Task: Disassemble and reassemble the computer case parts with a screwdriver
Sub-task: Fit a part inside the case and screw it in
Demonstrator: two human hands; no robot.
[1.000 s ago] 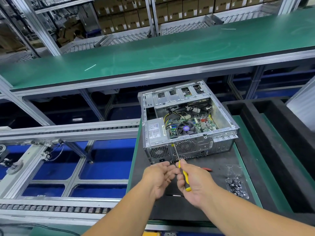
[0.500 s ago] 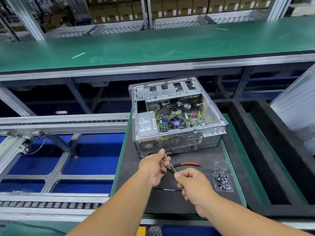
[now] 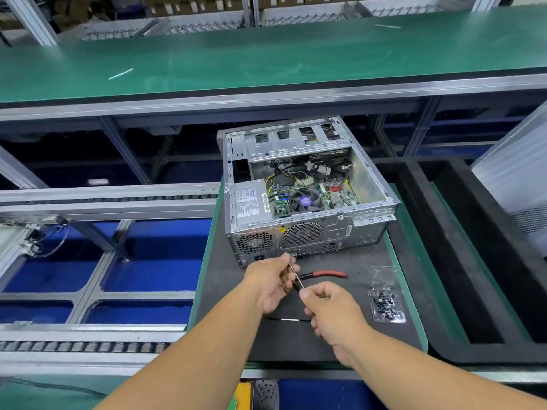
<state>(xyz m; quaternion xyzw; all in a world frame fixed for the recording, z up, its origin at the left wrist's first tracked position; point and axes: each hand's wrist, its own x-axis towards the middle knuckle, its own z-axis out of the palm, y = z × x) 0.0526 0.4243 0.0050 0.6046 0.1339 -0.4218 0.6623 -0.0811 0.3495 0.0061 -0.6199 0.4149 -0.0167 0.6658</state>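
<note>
Left hand (image 3: 270, 281) pinches screwdriver (image 3: 296, 279) shaft tip, right hand (image 3: 331, 313) clamped on its handle, likely seating a screw; open computer case (image 3: 299, 196) at worktop (image 3: 296, 338) far edge.

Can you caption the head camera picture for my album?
Both hands hold a screwdriver before an open computer case.

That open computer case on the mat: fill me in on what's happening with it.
A person is working in front of the case, which lies open with its board and fan showing. Both hands hold a screwdriver just short of the case's rear panel: the left hand pinches the shaft near the tip, the right hand grips the handle end. The tip touches no screw. A bag of screws lies on the mat to the right.
</note>
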